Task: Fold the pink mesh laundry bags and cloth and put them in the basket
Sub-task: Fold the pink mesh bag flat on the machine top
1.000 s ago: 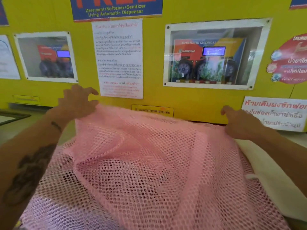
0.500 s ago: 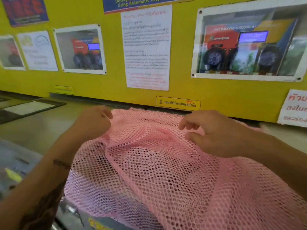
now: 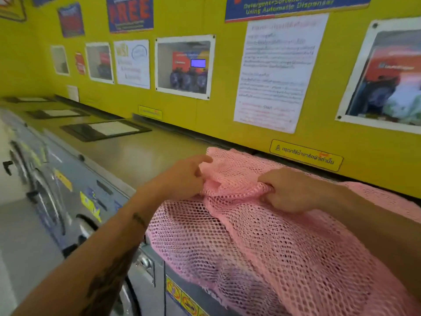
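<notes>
A pink mesh laundry bag (image 3: pixel 262 242) lies spread over the top of a washing machine, its near edge hanging down over the machine's front. My left hand (image 3: pixel 182 179) pinches the bag's far left corner, fingers closed on the mesh. My right hand (image 3: pixel 293 190) is a fist gripping bunched mesh just to the right of it. Both hands are close together near the back of the machine top. No basket and no cloth are in view.
The steel machine top (image 3: pixel 141 153) runs away to the left, with several dark lids (image 3: pixel 104 131) set in it. A yellow wall (image 3: pixel 216 115) with posters stands right behind. Machine fronts with doors and stickers (image 3: pixel 68 208) drop off at the left.
My hands have come together from far apart, both now gripping mesh near the bag's far left corner. My view has swung left, showing the row of machines.
</notes>
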The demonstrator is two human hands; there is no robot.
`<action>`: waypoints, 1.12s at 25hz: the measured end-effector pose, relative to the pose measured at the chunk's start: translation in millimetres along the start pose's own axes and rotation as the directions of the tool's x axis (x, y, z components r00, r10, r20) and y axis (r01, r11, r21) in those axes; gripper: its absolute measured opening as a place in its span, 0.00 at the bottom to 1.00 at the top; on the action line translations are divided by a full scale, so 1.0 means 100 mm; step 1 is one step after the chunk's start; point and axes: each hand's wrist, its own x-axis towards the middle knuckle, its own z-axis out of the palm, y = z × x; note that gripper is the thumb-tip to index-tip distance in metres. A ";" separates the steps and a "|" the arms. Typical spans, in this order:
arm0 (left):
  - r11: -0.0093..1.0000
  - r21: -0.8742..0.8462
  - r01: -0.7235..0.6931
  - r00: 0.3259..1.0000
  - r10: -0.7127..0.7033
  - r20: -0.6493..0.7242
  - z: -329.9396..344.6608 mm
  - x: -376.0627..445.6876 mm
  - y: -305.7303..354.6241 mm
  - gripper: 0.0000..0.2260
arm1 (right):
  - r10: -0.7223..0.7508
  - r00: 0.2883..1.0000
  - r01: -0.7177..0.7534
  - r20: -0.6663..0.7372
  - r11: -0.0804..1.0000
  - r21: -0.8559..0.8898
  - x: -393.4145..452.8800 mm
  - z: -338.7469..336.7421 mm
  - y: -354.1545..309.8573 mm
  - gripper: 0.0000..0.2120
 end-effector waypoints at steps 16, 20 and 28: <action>0.998 0.049 0.047 0.996 -0.051 0.075 -0.69 0.44 -0.06 0.19 | 0.212 0.976 -0.214 0.056 0.977 0.022 0.71 -0.33 0.22 0.20; 0.970 0.227 0.088 0.988 -0.114 0.105 -0.15 0.85 -0.29 0.26 | 0.207 0.978 -0.207 -0.018 0.978 -0.008 1.29 -0.25 0.17 0.22; 0.998 -0.005 -0.070 0.993 0.069 -0.099 0.18 0.92 -0.66 0.15 | 0.229 0.970 -0.240 -0.082 0.956 -0.170 1.97 0.17 -0.04 0.16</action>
